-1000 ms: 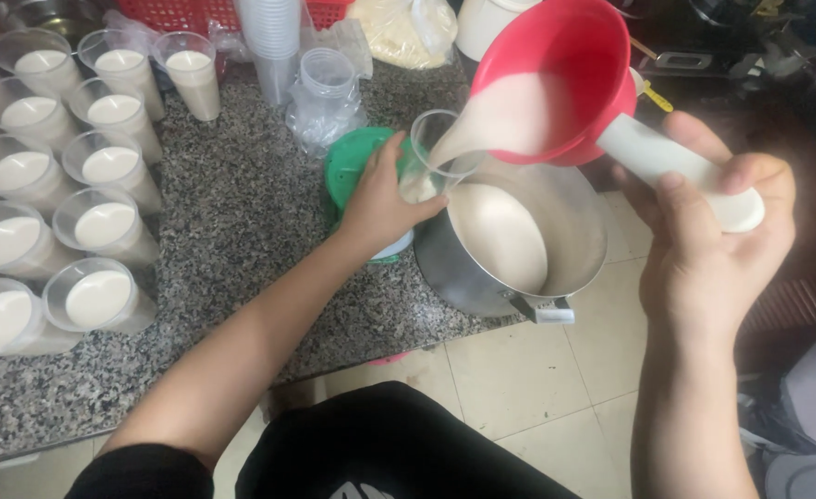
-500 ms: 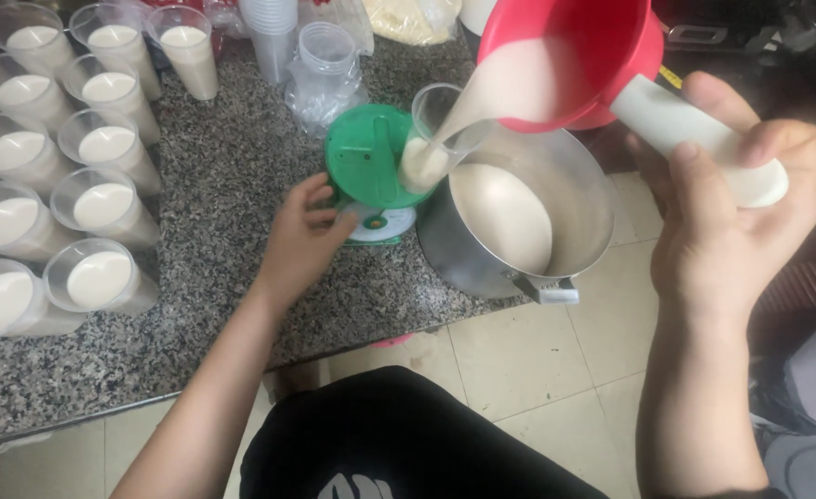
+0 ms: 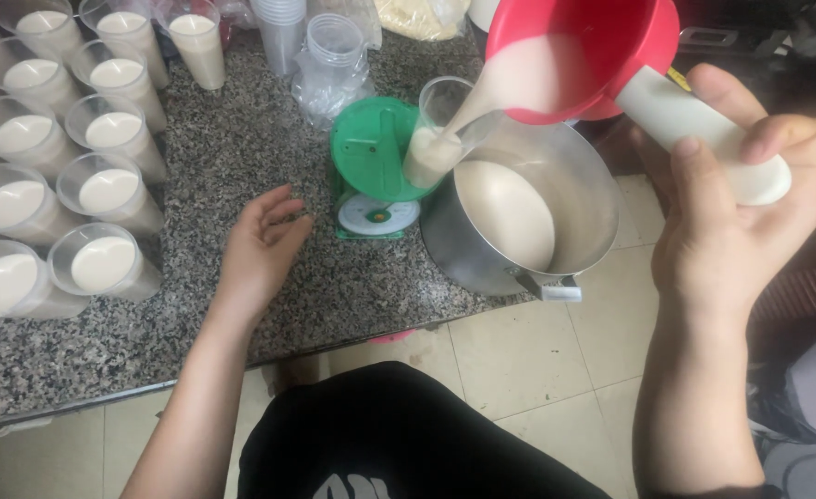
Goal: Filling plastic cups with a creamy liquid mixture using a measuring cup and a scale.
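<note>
One red scoop (image 3: 582,46) pouring milk, cup (image 3: 438,134) part-filled

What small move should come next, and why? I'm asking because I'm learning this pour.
Probably keep the red plastic scoop tilted a little longer: the clear plastic cup on the green kitchen scale looks only partly filled. The right hand holds the scoop's white handle; the left hand rests open on the counter.

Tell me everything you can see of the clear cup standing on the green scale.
The clear cup is a tall plastic tumbler, upright on the green scale beside the steel pot. It is partly filled with creamy white liquid, which streams into it from the tilted red scoop held by the right hand. The left hand rests apart on the counter.
</note>
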